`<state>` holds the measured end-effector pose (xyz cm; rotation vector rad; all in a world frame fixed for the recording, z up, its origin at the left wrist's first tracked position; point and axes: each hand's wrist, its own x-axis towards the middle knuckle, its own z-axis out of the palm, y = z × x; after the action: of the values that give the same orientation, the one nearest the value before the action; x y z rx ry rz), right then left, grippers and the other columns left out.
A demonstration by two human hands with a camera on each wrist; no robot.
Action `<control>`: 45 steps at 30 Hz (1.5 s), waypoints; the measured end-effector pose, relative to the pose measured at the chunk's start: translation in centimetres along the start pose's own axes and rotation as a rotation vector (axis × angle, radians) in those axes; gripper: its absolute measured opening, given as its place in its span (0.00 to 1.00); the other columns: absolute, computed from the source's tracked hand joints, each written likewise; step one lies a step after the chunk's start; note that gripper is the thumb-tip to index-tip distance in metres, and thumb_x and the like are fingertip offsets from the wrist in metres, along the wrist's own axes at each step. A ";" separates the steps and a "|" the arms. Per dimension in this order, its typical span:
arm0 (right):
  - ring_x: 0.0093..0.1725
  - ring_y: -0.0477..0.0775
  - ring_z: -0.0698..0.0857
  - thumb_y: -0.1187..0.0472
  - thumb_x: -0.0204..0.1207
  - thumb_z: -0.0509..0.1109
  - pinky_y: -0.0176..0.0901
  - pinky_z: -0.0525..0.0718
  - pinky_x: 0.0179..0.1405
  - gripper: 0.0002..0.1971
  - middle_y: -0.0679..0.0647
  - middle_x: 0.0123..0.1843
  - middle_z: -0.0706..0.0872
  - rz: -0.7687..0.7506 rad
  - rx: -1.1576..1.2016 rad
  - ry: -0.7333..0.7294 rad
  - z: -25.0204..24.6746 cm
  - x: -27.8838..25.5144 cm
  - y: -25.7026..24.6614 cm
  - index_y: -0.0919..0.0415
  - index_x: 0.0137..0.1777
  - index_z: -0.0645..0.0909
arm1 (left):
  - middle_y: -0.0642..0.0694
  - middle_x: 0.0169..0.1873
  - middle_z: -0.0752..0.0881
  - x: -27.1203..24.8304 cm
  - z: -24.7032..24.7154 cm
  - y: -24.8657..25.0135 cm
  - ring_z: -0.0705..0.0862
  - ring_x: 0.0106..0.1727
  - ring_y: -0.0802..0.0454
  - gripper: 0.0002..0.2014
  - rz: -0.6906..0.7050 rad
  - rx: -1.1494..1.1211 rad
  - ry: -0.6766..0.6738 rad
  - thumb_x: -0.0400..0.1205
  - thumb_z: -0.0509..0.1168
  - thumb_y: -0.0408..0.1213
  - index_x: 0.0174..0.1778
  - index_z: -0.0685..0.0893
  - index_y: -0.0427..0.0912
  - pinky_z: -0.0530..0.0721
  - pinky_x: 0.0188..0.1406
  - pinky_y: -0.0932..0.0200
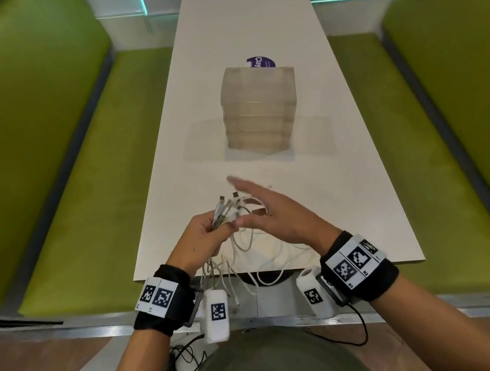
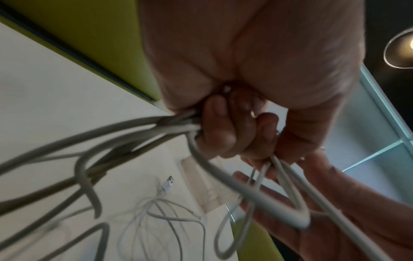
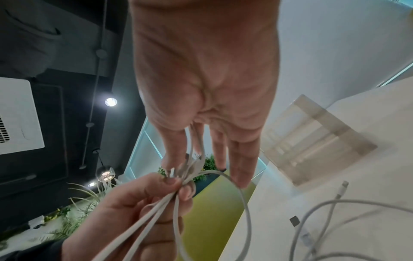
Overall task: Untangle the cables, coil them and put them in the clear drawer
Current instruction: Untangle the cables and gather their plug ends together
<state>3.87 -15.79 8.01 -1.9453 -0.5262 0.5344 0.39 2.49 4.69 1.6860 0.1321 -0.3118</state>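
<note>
My left hand (image 1: pixel 224 225) grips a bundle of white cables (image 1: pixel 228 210) just below their plugs, which stick up above its fingers. The wrist view shows that left hand (image 2: pixel 234 141) with fingers curled round the strands (image 2: pixel 156 127). My right hand (image 1: pixel 240 202) is beside it with fingers straight, blurred, and a cable loop (image 3: pixel 243 203) runs past its fingers (image 3: pixel 236 159). More cable (image 1: pixel 246 242) trails over the white table (image 1: pixel 245 26) and hangs off its near edge. The clear drawer unit (image 1: pixel 261 110) stands mid-table with its drawers closed.
A loose white cable with a USB plug (image 2: pixel 167 183) lies on the table near my hands. Green benches (image 1: pixel 61 181) run along both sides of the table. A purple round object (image 1: pixel 262 62) shows behind the drawer unit.
</note>
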 end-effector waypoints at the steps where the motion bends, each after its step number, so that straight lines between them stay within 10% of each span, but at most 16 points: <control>1: 0.70 0.47 0.78 0.56 0.79 0.70 0.48 0.77 0.70 0.27 0.48 0.74 0.77 -0.010 -0.008 -0.013 0.1 0.1 0.1 0.45 0.77 0.68 | 0.48 0.22 0.64 -0.1 -0.1 0.0 0.60 0.21 0.53 0.07 0.001 -0.003 -0.019 0.76 0.69 0.38 0.40 0.80 0.37 0.57 0.21 0.58; 6: 0.37 0.53 0.88 0.60 0.85 0.60 0.42 0.85 0.40 0.12 0.52 0.45 0.88 0.086 0.070 -0.022 0.4 0.4 1.0 0.56 0.63 0.81 | 0.52 0.22 0.65 -0.6 -1.0 -0.5 0.61 0.21 0.55 0.10 0.025 -0.106 0.100 0.80 0.68 0.34 0.47 0.80 0.28 0.59 0.20 0.63; 10: 0.35 0.50 0.86 0.64 0.85 0.59 0.44 0.86 0.40 0.11 0.47 0.37 0.85 0.084 -0.062 -0.170 1.3 0.0 1.9 0.62 0.56 0.83 | 0.55 0.20 0.64 -0.2 -2.0 -0.6 0.59 0.20 0.58 0.08 0.074 -0.310 0.224 0.80 0.67 0.35 0.46 0.77 0.33 0.60 0.17 0.66; 14: 0.55 0.52 0.82 0.63 0.80 0.66 0.48 0.81 0.59 0.15 0.54 0.58 0.85 0.074 -0.367 -0.515 3.3 -0.9 2.8 0.59 0.66 0.79 | 0.56 0.19 0.63 0.3 -2.2 0.4 0.58 0.20 0.58 0.07 0.098 -0.366 0.286 0.84 0.61 0.30 0.39 0.78 0.40 0.57 0.18 0.65; 19: 0.78 0.58 0.67 0.68 0.69 0.76 0.55 0.69 0.76 0.48 0.56 0.82 0.64 0.148 -0.555 -0.727 4.6 -2.0 4.3 0.52 0.84 0.52 | 0.56 0.18 0.63 0.7 -2.4 1.2 0.57 0.19 0.58 0.08 0.123 -0.369 0.305 0.84 0.60 0.30 0.39 0.78 0.40 0.58 0.18 0.66; 24: 0.83 0.54 0.57 0.66 0.73 0.74 0.46 0.59 0.81 0.52 0.54 0.86 0.52 0.189 -0.502 -0.705 2.8 -2.4 4.9 0.52 0.84 0.38 | 0.56 0.18 0.63 0.7 -2.8 1.2 0.57 0.19 0.58 0.05 0.155 -0.398 0.314 0.81 0.63 0.34 0.39 0.78 0.41 0.59 0.17 0.67; 32: 0.63 0.55 0.79 0.62 0.80 0.65 0.43 0.75 0.58 0.19 0.57 0.68 0.80 0.227 -0.516 -0.438 1.9 -1.2 5.8 0.59 0.71 0.75 | 0.55 0.19 0.62 1.0 -2.2 1.5 0.57 0.19 0.58 0.08 0.137 -0.396 0.331 0.84 0.61 0.31 0.39 0.78 0.41 0.58 0.18 0.66; 40: 0.54 0.55 0.82 0.65 0.77 0.66 0.47 0.80 0.55 0.10 0.56 0.57 0.84 0.139 -0.432 0.149 0.5 2.5 5.7 0.58 0.57 0.83 | 0.54 0.21 0.63 1.1 -1.6 1.3 0.58 0.21 0.58 0.05 0.136 -0.403 0.289 0.82 0.65 0.33 0.44 0.74 0.39 0.60 0.17 0.66; 45: 0.58 0.54 0.80 0.45 0.70 0.75 0.47 0.77 0.53 0.20 0.53 0.59 0.82 0.203 -0.579 -0.046 0.7 4.9 6.0 0.54 0.58 0.83 | 0.54 0.22 0.65 1.2 -0.8 1.0 0.59 0.22 0.58 0.07 0.078 -0.418 0.270 0.85 0.59 0.34 0.41 0.77 0.40 0.57 0.20 0.64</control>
<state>8.16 -14.88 1.59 -2.5626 -0.5568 0.5999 1.88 3.06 5.43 1.3056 0.3094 0.0072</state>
